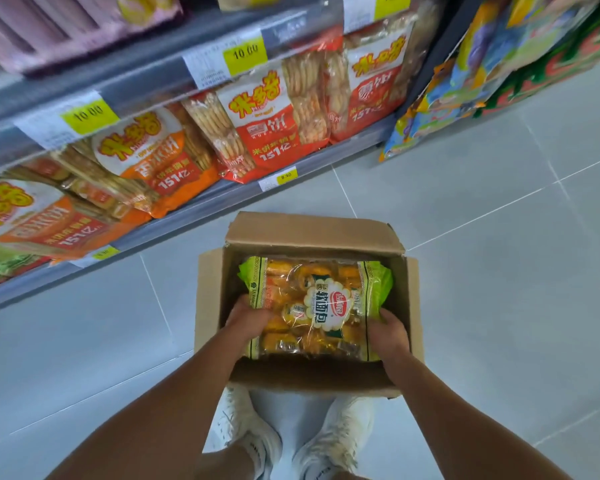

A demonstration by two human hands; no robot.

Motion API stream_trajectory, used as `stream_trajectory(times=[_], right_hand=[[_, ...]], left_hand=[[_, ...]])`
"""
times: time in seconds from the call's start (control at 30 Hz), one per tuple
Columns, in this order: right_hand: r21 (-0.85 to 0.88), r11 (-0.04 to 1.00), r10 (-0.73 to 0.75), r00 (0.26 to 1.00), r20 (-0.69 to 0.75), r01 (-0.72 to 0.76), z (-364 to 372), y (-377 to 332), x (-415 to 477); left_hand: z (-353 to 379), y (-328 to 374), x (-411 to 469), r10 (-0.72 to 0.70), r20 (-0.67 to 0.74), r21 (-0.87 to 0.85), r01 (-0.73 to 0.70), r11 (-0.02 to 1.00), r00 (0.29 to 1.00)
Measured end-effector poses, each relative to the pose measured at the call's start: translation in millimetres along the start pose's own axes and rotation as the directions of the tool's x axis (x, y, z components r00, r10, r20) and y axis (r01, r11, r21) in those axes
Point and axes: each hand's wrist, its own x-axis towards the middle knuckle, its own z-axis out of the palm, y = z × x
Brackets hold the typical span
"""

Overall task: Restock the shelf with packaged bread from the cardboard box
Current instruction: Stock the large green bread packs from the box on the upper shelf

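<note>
Both arms reaching down, left hand and right hand curled closed, gripping opposite sides

Orange rice-cracker bags lean in a row behind yellow price tags (two read 10.00); white sneakers stand on grey floor tiles.

The glossy, crinkled clear-plastic bread bag with green ends throws back light under my bare left hand and right hand. It sits in a matt brown corrugated cardboard box with a torn, rough flap edge. The pale grey floor tiles look smooth with a soft sheen. The grey metal shelf edge looks painted and smooth, bearing shiny orange-and-white plastic cracker bags and yellow paper price tags. My white shoes look like woven cloth.
</note>
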Motion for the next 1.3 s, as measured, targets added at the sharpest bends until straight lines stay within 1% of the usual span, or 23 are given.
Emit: stream_trajectory(times=[0.1,0.2,0.27,0.37,0.5,0.6,0.67,0.77,0.9,0.93,1.0,1.07,1.17,1.23,1.3], right_hand=[[0.0,1.0,-0.011,1.0,-0.016,0.011,-23,-15,-41],[-0.06,0.997,-0.046,0.999,-0.017,0.045,-47,-36,-91],[-0.07,0.995,-0.075,0.997,-0.005,0.074,-66,-55,-128],[-0.042,0.993,-0.107,0.994,0.02,0.108,-99,-82,-184],[0.033,0.985,-0.168,0.986,0.022,0.167,-146,-120,-263],[0.093,0.972,-0.216,0.976,0.016,0.214,-181,-146,-321],[0.148,0.957,-0.253,0.968,0.001,0.25,-206,-165,-358],[0.197,0.921,-0.342,0.94,-0.008,0.337,-241,-190,-413],[0.221,0.85,-0.492,0.87,0.006,0.479,-283,-219,-472],[0.213,0.825,-0.538,0.843,0.018,0.523,-292,-225,-485],[0.193,0.789,-0.6,0.8,0.035,0.583,-308,-234,-506],[0.196,0.769,-0.629,0.776,0.055,0.609,-322,-245,-526],[0.195,0.721,-0.691,0.712,0.124,0.665,-343,-262,-564],[0.222,0.697,-0.717,0.674,0.181,0.682,-358,-270,-580],[0.224,0.672,-0.74,0.632,0.231,0.705,-370,-277,-598]], left_hand=[[-16,17,-46,0.026,-0.026,0.034,-0.025,0.999,0.999],[-34,33,-94,0.046,-0.039,0.044,-0.044,0.998,0.998],[-49,47,-131,0.075,-0.032,0.059,-0.073,0.996,0.997],[-74,73,-196,0.109,-0.032,0.051,-0.107,0.993,0.994],[-109,106,-286,0.154,-0.024,-0.033,-0.155,0.987,0.988],[-133,127,-354,0.258,-0.01,-0.071,-0.258,0.964,0.966],[-151,145,-399,0.347,-0.02,-0.094,-0.347,0.933,0.938],[-179,158,-456,0.438,-0.003,-0.116,-0.436,0.892,0.899],[-218,175,-518,0.592,0.0,-0.11,-0.589,0.801,0.806],[-227,176,-521,0.617,-0.01,-0.118,-0.614,0.78,0.787],[-241,185,-554,0.632,-0.04,-0.145,-0.63,0.762,0.774],[-251,192,-591,0.668,-0.092,-0.148,-0.673,0.724,0.739],[-269,197,-631,0.694,-0.155,-0.191,-0.711,0.677,0.703],[-284,196,-658,0.734,-0.194,-0.187,-0.759,0.623,0.651],[-301,194,-678,0.79,-0.198,-0.166,-0.814,0.557,0.581]])
